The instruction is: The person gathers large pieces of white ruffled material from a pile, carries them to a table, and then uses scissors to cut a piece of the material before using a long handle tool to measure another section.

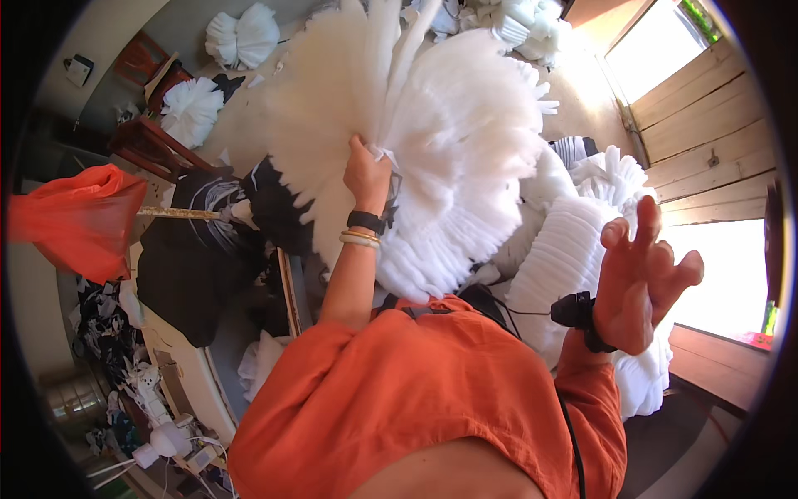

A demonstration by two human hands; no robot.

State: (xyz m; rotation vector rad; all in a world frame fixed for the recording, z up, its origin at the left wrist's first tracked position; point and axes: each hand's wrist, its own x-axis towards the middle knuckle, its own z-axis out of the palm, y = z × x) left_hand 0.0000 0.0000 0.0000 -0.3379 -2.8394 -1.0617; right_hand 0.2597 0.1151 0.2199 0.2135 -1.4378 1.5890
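A large bundle of white fluffy padding (453,116) fans out in front of me, gathered at its middle by what looks like a pale strip. My left hand (367,173) is closed round that gathered middle, with a dark band and bangles on its wrist. Off to the right, my right hand (644,283) is raised with its fingers apart and holds nothing. A black device is strapped at the right wrist. Below and left of the right hand lies a ribbed stack of white padding (555,266).
More white bundles (243,37) lie on the floor at the back. On the left are black fabric (187,258), a red plastic bag (87,220), a wooden chair (150,145) and a table edge with cords. A plank door (706,133) stands at the right beside bright openings.
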